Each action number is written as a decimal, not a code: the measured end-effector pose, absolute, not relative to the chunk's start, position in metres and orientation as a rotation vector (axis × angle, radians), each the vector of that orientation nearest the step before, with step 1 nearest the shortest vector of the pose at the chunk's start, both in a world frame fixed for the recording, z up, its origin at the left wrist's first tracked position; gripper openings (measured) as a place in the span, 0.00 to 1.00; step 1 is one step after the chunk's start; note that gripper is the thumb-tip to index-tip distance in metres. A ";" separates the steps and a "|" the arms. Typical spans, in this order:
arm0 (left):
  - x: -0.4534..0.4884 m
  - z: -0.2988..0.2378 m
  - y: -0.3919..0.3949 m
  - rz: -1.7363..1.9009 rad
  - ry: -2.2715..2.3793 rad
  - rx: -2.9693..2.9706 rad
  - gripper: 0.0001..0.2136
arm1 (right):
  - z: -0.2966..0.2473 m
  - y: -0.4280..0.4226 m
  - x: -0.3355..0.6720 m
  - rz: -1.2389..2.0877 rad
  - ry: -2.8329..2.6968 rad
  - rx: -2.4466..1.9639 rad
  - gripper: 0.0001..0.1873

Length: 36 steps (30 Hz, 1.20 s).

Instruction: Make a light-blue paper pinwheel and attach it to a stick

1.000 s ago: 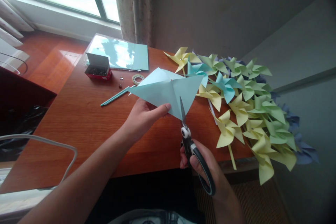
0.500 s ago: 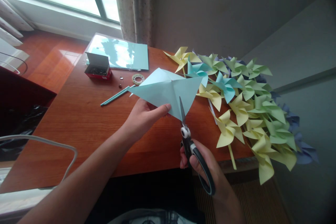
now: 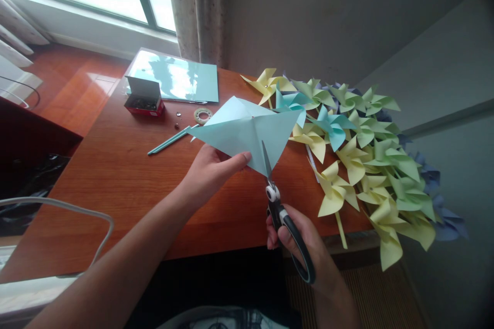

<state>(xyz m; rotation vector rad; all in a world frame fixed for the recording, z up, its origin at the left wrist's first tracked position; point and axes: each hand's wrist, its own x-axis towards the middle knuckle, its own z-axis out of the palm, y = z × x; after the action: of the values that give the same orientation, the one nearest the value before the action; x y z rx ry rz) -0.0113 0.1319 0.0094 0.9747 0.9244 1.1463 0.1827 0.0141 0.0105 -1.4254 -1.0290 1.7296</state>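
A light blue sheet of paper (image 3: pixel 247 131), creased and cut in from its corners, is held above the table. My left hand (image 3: pixel 219 164) pinches its near edge, thumb on top and the other fingers hidden underneath. In my right hand (image 3: pixel 297 231) is a pair of scissors (image 3: pixel 275 205) with black and white handles. One blade lies over the paper's near right corner, pointing toward the middle; the other blade is hidden below the sheet.
Finished paper pinwheels (image 3: pixel 351 159) in several colours cover the table's right side. Behind the paper lie a tape roll (image 3: pixel 203 115), rolled blue paper sticks (image 3: pixel 168 141), a small red box (image 3: pixel 144 105) of metal pieces and blue sheets in a plastic sleeve (image 3: pixel 177 77). A white cable (image 3: pixel 77 204) crosses the left.
The paper and scissors have shifted only very slightly. Both hands keep their grips, and the blade stays over the near right corner.
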 end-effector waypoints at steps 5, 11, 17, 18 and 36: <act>-0.010 0.011 0.131 1.148 0.931 0.965 0.04 | 0.010 0.014 0.184 1.721 -1.029 -1.433 0.26; -0.011 0.012 0.132 1.155 0.918 0.960 0.04 | 0.010 0.014 0.184 1.715 -1.027 -1.453 0.26; -0.011 0.010 0.132 1.160 0.886 0.927 0.05 | 0.006 0.012 0.186 1.698 -1.038 -1.453 0.26; -0.011 0.009 0.132 1.158 0.882 0.928 0.05 | 0.005 0.011 0.186 1.697 -1.042 -1.456 0.26; -0.011 0.009 0.133 1.164 0.862 0.933 0.05 | 0.002 0.011 0.187 1.632 -1.037 -1.529 0.24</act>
<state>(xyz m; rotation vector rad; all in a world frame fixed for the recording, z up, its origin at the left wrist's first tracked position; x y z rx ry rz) -0.0109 0.1331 0.0095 0.9333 0.8623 1.1640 0.1872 0.0114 0.0019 -1.5294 -1.0374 1.6319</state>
